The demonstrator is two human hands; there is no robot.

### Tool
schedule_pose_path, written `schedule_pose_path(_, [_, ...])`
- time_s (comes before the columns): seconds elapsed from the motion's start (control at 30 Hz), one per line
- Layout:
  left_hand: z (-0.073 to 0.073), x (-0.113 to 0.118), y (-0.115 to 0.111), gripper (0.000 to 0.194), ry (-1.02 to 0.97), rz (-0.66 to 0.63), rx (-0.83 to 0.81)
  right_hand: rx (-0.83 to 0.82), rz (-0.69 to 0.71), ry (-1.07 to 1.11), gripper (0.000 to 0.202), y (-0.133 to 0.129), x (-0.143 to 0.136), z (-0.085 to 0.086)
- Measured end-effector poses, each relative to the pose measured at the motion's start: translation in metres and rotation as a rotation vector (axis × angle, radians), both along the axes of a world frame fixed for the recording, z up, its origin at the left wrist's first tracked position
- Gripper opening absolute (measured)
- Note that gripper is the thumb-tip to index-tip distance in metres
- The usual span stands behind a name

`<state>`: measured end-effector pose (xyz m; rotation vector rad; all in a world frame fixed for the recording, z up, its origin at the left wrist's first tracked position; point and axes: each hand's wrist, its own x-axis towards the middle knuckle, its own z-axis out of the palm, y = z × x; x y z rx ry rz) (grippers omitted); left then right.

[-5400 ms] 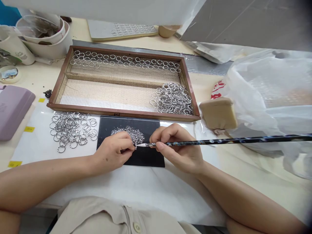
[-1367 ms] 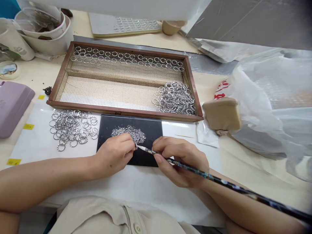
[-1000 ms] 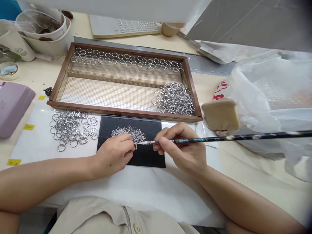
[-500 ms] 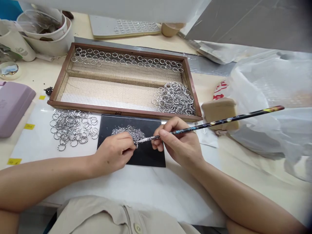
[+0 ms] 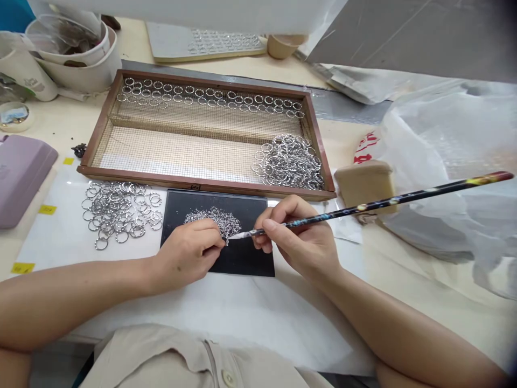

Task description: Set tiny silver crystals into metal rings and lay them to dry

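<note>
My right hand (image 5: 297, 237) grips a slim, dark-handled paintbrush (image 5: 351, 212) like a pen; its pale pointed tip reaches the fingertips of my left hand. My left hand (image 5: 189, 250) is closed in a pinch on a silver metal ring (image 5: 226, 241), of which only a small part shows past the fingers. Both hands are over a black mat (image 5: 250, 264). A heap of tiny silver beads (image 5: 216, 220) lies on the mat, partly covered by my left hand. Left of the mat, a pile of silver rings (image 5: 117, 210) lies on white paper.
Behind the mat stands a wood-framed mesh tray (image 5: 161, 145), with rings in rows at its far side and a ring heap (image 5: 291, 164) at its right. A tan block (image 5: 365, 183) and a plastic bag (image 5: 452, 161) lie right. A mauve case (image 5: 24, 175) is left.
The brush's rear end has swung slightly outward to the right and up, while its tip stays by the left fingertips. My left hand has hardly moved.
</note>
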<state>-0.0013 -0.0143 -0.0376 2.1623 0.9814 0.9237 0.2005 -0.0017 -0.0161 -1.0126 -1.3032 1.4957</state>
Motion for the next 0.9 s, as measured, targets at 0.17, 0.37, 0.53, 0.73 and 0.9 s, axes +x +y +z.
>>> schedule_pose_path(0.17, [0.0002, 0.0, -0.0002, 0.016, 0.011, -0.001, -0.001, 0.019, 0.005, -0.008, 0.015, 0.0002, -0.002, 0.0])
schedule_pose_path(0.37, [0.0009, 0.0004, 0.0001, 0.017, 0.017, 0.005, -0.001, 0.03, 0.013, -0.014, 0.015, 0.0003, -0.0024, -0.0002])
schedule_pose_path(0.53, [0.0008, 0.0007, 0.0002, 0.017, 0.022, 0.004, 0.008, 0.039, 0.015, -0.03, 0.015, 0.0, -0.0018, 0.0003])
schedule_pose_path(0.73, [0.0006, 0.0001, 0.0001, 0.017, 0.016, -0.004, -0.006, 0.039, 0.019, -0.027, 0.015, 0.0003, -0.0022, 0.0009])
schedule_pose_path(0.9, [0.0007, 0.0004, 0.0, 0.017, 0.02, 0.001, -0.003, 0.05, 0.016, -0.027, 0.015, 0.0001, -0.0019, 0.002])
